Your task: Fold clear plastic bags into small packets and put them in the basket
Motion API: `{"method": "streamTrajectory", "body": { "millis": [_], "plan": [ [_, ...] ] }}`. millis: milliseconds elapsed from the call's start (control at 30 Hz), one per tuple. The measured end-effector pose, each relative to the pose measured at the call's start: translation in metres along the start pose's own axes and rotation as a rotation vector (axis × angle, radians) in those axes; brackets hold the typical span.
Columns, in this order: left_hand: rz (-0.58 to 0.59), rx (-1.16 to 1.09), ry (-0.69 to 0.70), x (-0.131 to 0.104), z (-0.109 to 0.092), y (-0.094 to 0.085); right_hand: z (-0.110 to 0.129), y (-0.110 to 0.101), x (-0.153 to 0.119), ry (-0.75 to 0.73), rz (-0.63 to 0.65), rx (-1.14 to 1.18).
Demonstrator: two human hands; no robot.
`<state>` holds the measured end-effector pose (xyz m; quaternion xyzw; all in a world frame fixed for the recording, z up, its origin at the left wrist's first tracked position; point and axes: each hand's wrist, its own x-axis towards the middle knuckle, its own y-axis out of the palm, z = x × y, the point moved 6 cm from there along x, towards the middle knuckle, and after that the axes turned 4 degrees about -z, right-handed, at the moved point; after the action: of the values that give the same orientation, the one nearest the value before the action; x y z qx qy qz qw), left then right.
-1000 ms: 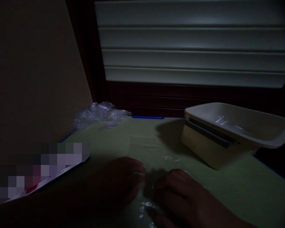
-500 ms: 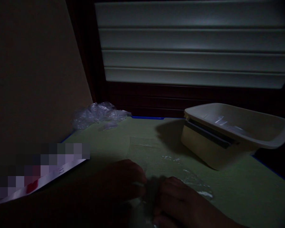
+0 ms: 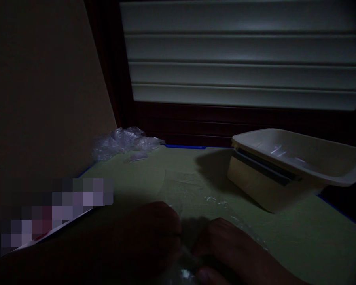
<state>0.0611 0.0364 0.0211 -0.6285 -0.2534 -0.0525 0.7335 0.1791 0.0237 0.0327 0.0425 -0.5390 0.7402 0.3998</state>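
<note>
The scene is very dark. My left hand [image 3: 150, 233] and my right hand [image 3: 225, 249] sit close together at the bottom of the view, over a green mat [image 3: 299, 233]. Between the fingers of both hands is a small clear plastic bag [image 3: 185, 265] with a dim lump in it; both hands pinch it. More clear film [image 3: 180, 186] lies flat on the mat just beyond my hands.
A cream-coloured scale with a wide tray [image 3: 296, 158] stands at the right. A heap of crumpled clear plastic [image 3: 121, 142] lies at the back left. A white sheet [image 3: 56, 225] lies at the left. A shuttered window [image 3: 243, 55] fills the back.
My hands have drawn slightly nearer to me and lower in the view, still together on the bag. The scale and the plastic heap have not moved.
</note>
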Motion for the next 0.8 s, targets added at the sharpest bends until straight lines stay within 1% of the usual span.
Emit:
{"method": "streamTrajectory", "body": {
  "millis": [33,67,100,167,267,367,433,533,633,733,800],
  "plan": [
    [-0.034,-0.078,-0.022,0.001,0.001,-0.005,-0.001,-0.001,-0.001,0.005,-0.046,-0.008],
    [-0.05,-0.129,-0.041,0.001,0.003,-0.008,-0.001,-0.004,-0.002,-0.028,-0.131,-0.011],
    [-0.06,-0.17,-0.059,0.001,0.004,-0.01,-0.003,-0.004,-0.004,-0.039,-0.18,-0.017],
    [-0.053,-0.197,-0.083,0.0,0.006,-0.012,-0.006,0.0,-0.007,-0.048,-0.209,-0.024],
    [-0.049,-0.228,-0.084,-0.002,0.009,-0.01,-0.01,0.006,-0.007,0.024,-0.122,-0.02],
    [-0.042,-0.236,-0.101,-0.004,0.011,-0.008,-0.011,0.003,-0.006,0.186,-0.027,-0.04],
    [-0.055,-0.226,-0.127,-0.004,0.013,-0.009,-0.011,-0.001,-0.006,0.289,0.005,-0.057],
    [-0.075,-0.226,-0.159,-0.004,0.013,-0.011,-0.011,-0.007,-0.006,0.378,-0.007,-0.074],
    [-0.11,-0.218,-0.188,-0.004,0.012,-0.012,-0.016,-0.006,-0.007,0.432,-0.006,-0.1],
    [-0.138,-0.17,-0.241,-0.005,0.013,-0.012,-0.02,-0.006,-0.008,0.461,-0.008,-0.103],
    [-0.123,-0.162,-0.254,-0.006,0.014,-0.01,-0.02,-0.007,-0.008,0.462,-0.028,-0.113]
  ]
}}
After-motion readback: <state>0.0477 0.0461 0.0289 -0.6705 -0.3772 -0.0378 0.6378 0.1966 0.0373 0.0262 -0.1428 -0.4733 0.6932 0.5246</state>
